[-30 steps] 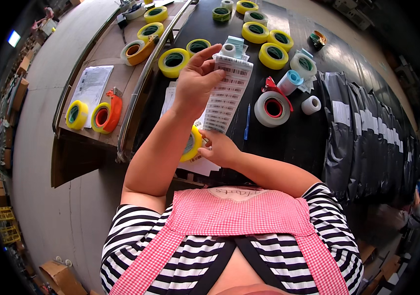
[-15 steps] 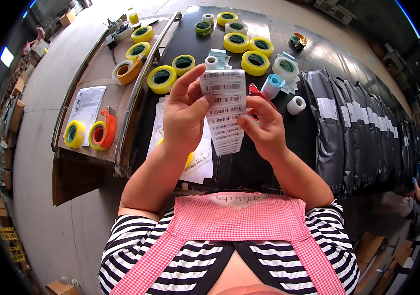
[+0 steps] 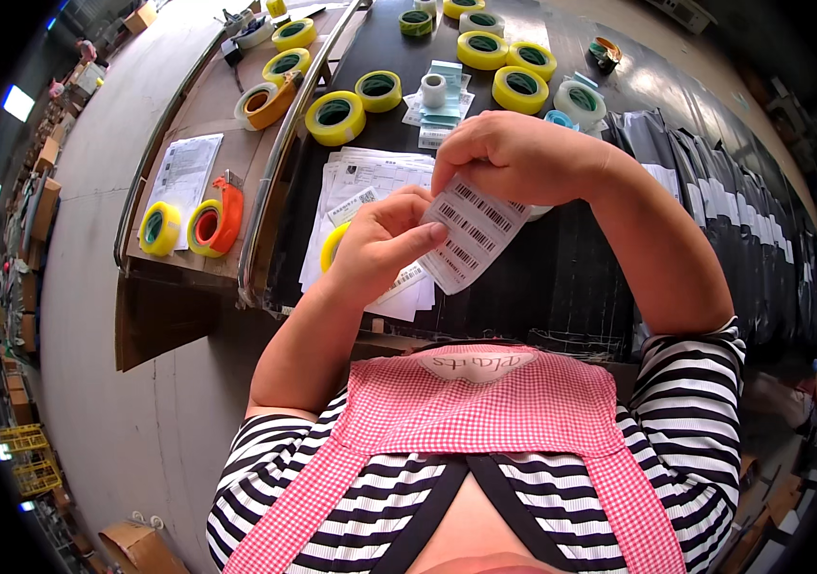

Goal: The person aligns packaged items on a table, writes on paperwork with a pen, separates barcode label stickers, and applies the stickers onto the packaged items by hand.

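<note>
A white sheet of barcode labels (image 3: 470,234) is up in front of me over the black table (image 3: 561,287), tilted now. My left hand (image 3: 384,239) is closed on its left edge, thumb on the printed face. At the top edge, my right hand (image 3: 523,153) is bent over with its fingers curled down, pinching the labels near the upper left corner; its fingertips are partly hidden. Behind my left hand lie printed papers (image 3: 380,172) and a yellow tape roll (image 3: 334,247), mostly covered. A small white roll (image 3: 434,91) sits on a pale blue strip (image 3: 442,120) beyond.
Several yellow tape rolls (image 3: 520,90) stand across the far table. Black plastic packages (image 3: 762,230) with white labels line the right side. On the left, a cardboard-topped side table (image 3: 222,105) holds an orange tape dispenser (image 3: 228,215), more tape and papers.
My right hand has swung up and left over the top of the label sheet. The sheet has tilted, and my left hand is lower. A red-handled item near my right hand is out of sight.
</note>
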The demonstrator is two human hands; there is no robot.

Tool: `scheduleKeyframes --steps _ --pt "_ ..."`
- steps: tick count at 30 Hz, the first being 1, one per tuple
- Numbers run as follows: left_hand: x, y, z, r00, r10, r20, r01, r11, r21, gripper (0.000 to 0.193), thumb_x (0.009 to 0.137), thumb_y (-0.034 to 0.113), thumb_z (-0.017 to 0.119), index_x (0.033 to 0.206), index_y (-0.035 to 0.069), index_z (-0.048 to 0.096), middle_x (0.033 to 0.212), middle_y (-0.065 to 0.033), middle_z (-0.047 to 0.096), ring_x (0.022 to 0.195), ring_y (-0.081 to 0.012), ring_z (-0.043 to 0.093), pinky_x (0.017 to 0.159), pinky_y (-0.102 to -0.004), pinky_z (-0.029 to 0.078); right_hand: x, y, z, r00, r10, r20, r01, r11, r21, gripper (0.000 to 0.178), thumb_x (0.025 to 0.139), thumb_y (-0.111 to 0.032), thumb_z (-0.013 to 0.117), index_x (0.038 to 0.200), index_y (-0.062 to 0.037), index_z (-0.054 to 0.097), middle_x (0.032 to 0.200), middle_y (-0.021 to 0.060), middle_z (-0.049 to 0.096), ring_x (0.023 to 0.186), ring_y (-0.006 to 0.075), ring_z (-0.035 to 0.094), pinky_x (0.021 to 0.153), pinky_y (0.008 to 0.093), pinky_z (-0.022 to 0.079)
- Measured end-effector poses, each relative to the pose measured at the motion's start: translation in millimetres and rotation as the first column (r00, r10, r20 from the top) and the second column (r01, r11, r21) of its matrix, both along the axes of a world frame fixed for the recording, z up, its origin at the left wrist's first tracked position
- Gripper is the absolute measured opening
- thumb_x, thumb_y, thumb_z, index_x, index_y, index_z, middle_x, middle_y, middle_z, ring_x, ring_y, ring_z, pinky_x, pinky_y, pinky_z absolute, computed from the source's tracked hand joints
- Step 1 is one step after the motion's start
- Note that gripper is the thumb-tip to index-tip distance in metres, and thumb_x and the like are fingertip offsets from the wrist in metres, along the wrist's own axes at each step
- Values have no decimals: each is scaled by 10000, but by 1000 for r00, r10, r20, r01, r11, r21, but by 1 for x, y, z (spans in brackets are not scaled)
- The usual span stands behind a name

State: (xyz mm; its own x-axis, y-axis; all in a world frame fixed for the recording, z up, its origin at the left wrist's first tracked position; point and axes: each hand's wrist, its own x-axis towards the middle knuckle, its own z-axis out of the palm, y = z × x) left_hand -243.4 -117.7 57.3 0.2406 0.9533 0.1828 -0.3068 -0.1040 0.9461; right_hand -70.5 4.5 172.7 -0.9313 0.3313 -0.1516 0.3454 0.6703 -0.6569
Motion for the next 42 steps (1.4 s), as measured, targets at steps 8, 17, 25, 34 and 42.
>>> scheduleKeyframes --steps 8,17,25,34,42 --pt "2 -23 -12 987 131 95 -122 988 -93 145 903 106 644 961 -27 651 975 -72 632 931 -139 584 854 -280 451 -17 12 -35 972 181 -147 -183 983 1 296 805 -39 484 979 -51 722 907 119 697 806 227 669 743 324 538" --pt "2 -23 -16 973 195 126 -179 975 -130 114 874 54 606 932 -36 645 961 -94 648 913 -161 606 865 -316 457 -26 18 -57 833 43 -551 -45 999 10 271 837 -6 546 1046 -66 708 981 116 700 887 207 664 824 303 515" --pt "-5 -20 -15 961 247 126 -238 968 -82 92 843 64 623 863 -20 653 927 -68 629 888 -145 588 840 -293 435 42 22 -177 905 -327 -273 411 840 354 218 863 -37 553 1034 -52 687 1029 109 667 865 256 665 767 339 536" --pt "-6 -11 -18 941 281 188 -270 959 -82 70 851 45 652 866 -23 657 908 -40 611 838 -107 581 781 -250 457 43 10 -255 969 -157 189 -62 590 805 218 822 -127 557 1002 -77 669 991 66 587 820 187 594 697 306 489" --pt "-13 -6 -19 940 283 192 -273 959 -79 80 855 66 643 876 -11 651 907 -41 603 829 -107 583 776 -259 463 43 8 -240 984 -63 -165 172 562 809 67 790 -122 575 856 -113 586 893 47 554 808 209 586 683 337 471"
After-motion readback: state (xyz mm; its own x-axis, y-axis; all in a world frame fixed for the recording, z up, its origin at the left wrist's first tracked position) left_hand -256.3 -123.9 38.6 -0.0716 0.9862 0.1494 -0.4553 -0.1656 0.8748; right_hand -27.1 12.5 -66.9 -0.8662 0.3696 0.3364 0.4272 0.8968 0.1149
